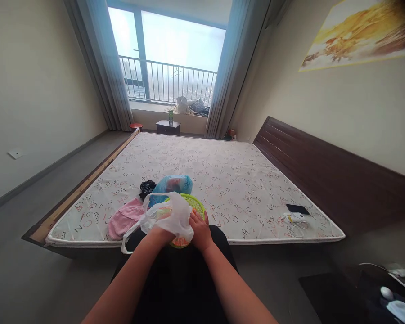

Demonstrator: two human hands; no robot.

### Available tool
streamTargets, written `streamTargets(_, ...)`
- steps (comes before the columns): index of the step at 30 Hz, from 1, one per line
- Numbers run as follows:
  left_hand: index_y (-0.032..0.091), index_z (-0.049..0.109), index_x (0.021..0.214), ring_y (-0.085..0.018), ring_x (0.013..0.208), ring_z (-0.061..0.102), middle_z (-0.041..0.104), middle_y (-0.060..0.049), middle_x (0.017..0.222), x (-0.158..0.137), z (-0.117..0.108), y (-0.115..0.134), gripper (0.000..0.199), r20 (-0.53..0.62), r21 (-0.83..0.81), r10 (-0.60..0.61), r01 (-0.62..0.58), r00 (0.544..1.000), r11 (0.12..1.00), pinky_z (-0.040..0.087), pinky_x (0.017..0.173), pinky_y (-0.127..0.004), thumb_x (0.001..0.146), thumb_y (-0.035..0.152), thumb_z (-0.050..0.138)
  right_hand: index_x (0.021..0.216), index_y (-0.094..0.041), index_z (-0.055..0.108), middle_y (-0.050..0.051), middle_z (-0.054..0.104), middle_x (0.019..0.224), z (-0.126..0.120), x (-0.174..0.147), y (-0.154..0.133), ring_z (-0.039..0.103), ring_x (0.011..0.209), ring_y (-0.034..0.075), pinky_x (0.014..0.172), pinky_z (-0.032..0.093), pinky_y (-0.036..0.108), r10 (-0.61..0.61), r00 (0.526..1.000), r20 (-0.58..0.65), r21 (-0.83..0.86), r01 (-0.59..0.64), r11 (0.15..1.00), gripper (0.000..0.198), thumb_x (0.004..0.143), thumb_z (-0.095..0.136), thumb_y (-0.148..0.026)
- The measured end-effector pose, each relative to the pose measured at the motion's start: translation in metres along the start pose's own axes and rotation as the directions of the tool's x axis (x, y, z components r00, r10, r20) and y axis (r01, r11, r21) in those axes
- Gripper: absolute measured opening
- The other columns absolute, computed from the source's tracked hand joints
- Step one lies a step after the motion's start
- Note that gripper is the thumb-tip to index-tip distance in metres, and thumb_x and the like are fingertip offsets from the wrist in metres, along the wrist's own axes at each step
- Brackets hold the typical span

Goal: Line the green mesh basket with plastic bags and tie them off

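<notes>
A white plastic bag [180,213] lies bunched over a green basket [197,202] at my lap, by the mattress edge. My left hand [164,234] reaches into the bag, whose film hides the fingers. On the basket's right side, my right hand [201,231] grips the rim, its fingers against the bag. Something orange shows through the basket's lower side and near my right fingertips; I cannot make out its kind. Just beyond sits a blue plastic bag [162,185] with something reddish inside. Left of these are a black plastic bag [146,189] and a pink towel [126,219].
The letter-print mattress [219,171] fills the middle, with a dark headboard [317,166] to the right. A black flat object [297,209] and a white charger with cable [295,219] lie near its right corner. A bottle [170,118] stands on a nightstand [168,128] by the window.
</notes>
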State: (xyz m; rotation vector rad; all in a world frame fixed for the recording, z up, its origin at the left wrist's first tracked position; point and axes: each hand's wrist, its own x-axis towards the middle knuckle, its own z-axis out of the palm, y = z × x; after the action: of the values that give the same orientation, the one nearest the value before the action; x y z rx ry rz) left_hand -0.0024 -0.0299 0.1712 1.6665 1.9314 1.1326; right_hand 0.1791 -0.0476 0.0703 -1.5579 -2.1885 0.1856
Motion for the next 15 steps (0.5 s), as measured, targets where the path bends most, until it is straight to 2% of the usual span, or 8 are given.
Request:
streamTargets(2, 0.021, 0.075, 0.1, -0.025, 0.091, 0.071, 0.075, -0.007, 0.097, -0.001, -0.003, 0.006, 0.026, 0.149, -0.048, 0.149, -0.143, 0.978, 0.989, 0.058, 0.087, -0.037, 0.089, 0.039, 0.062, 0.129, -0.03, 0.065, 0.01, 0.071, 0.122, 0.004, 0.001, -0.007, 0.056, 0.127, 0.034, 0.121, 0.005, 0.057, 0.027, 0.991, 0.131, 0.024, -0.03, 0.999, 0.039, 0.091, 0.058, -0.033)
streamTargets(4, 0.028, 0.076, 0.103, -0.027, 0.099, 0.071, 0.076, -0.005, 0.102, -0.002, -0.008, 0.009, 0.021, 0.205, -0.102, 0.333, -0.318, 0.92, 0.942, 0.055, 0.096, -0.038, 0.087, 0.031, 0.062, 0.126, -0.028, 0.069, 0.011, 0.075, 0.107, 0.006, 0.004, -0.01, 0.064, 0.111, 0.034, 0.119, 0.008, 0.057, 0.097, 0.975, 0.2, 0.025, -0.104, 0.994, 0.037, 0.091, 0.057, -0.035)
streamTargets(7, 0.03, 0.07, 0.114, -0.03, 0.12, 0.062, 0.072, -0.006, 0.118, -0.002, -0.013, 0.008, 0.028, 0.013, -0.034, 0.449, -0.449, 0.893, 0.893, 0.029, 0.121, -0.054, 0.09, 0.023, 0.056, 0.116, -0.023, 0.074, 0.012, 0.076, 0.1, 0.006, 0.005, -0.005, 0.065, 0.103, 0.032, 0.117, 0.013, 0.057, 0.18, 0.96, 0.215, 0.006, -0.186, 0.983, 0.034, 0.095, 0.05, -0.034)
streamTargets(9, 0.03, 0.066, 0.121, -0.035, 0.138, 0.048, 0.062, -0.008, 0.137, -0.001, -0.011, -0.001, 0.034, -0.136, 0.048, 0.379, -0.376, 0.915, 0.925, 0.008, 0.124, -0.062, 0.087, 0.023, 0.062, 0.119, -0.021, 0.072, 0.013, 0.074, 0.111, 0.005, 0.004, 0.0, 0.061, 0.115, 0.032, 0.117, 0.017, 0.056, 0.196, 0.962, 0.188, 0.018, -0.203, 0.979, 0.035, 0.093, 0.052, -0.033)
streamTargets(10, 0.029, 0.063, 0.125, -0.037, 0.145, 0.037, 0.053, -0.009, 0.148, 0.0, -0.007, -0.009, 0.04, -0.176, 0.062, 0.326, -0.32, 0.929, 0.946, 0.004, 0.123, -0.065, 0.085, 0.025, 0.065, 0.123, -0.021, 0.069, 0.013, 0.071, 0.12, 0.006, 0.003, 0.002, 0.056, 0.124, 0.033, 0.117, 0.019, 0.055, 0.201, 0.966, 0.164, 0.028, -0.208, 0.978, 0.037, 0.091, 0.054, -0.032)
streamTargets(12, 0.026, 0.057, 0.133, -0.04, 0.153, 0.02, 0.033, -0.013, 0.162, 0.001, 0.003, -0.03, 0.053, -0.19, 0.022, 0.213, -0.213, 0.958, 0.977, 0.01, 0.122, -0.066, 0.082, 0.033, 0.07, 0.131, -0.02, 0.063, 0.013, 0.062, 0.137, 0.007, 0.001, 0.006, 0.043, 0.139, 0.032, 0.117, 0.022, 0.052, 0.211, 0.971, 0.109, 0.041, -0.216, 0.975, 0.044, 0.088, 0.055, -0.028)
streamTargets(13, 0.024, 0.055, 0.135, -0.04, 0.153, 0.018, 0.029, -0.015, 0.163, 0.002, 0.01, -0.043, 0.056, -0.171, -0.026, 0.166, -0.173, 0.971, 0.985, 0.016, 0.122, -0.063, 0.082, 0.038, 0.07, 0.133, -0.019, 0.062, 0.013, 0.058, 0.142, 0.009, 0.0, 0.008, 0.038, 0.143, 0.032, 0.117, 0.022, 0.051, 0.215, 0.972, 0.092, 0.039, -0.22, 0.975, 0.046, 0.088, 0.055, -0.027)
streamTargets(15, 0.02, 0.056, 0.131, -0.038, 0.15, 0.028, 0.036, -0.019, 0.158, 0.002, 0.024, -0.07, 0.054, -0.069, -0.142, 0.106, -0.114, 0.992, 0.983, 0.025, 0.121, -0.057, 0.084, 0.043, 0.067, 0.131, -0.02, 0.062, 0.013, 0.057, 0.143, 0.011, -0.002, 0.011, 0.037, 0.145, 0.031, 0.118, 0.022, 0.05, 0.21, 0.973, 0.095, 0.025, -0.214, 0.977, 0.044, 0.088, 0.053, -0.024)
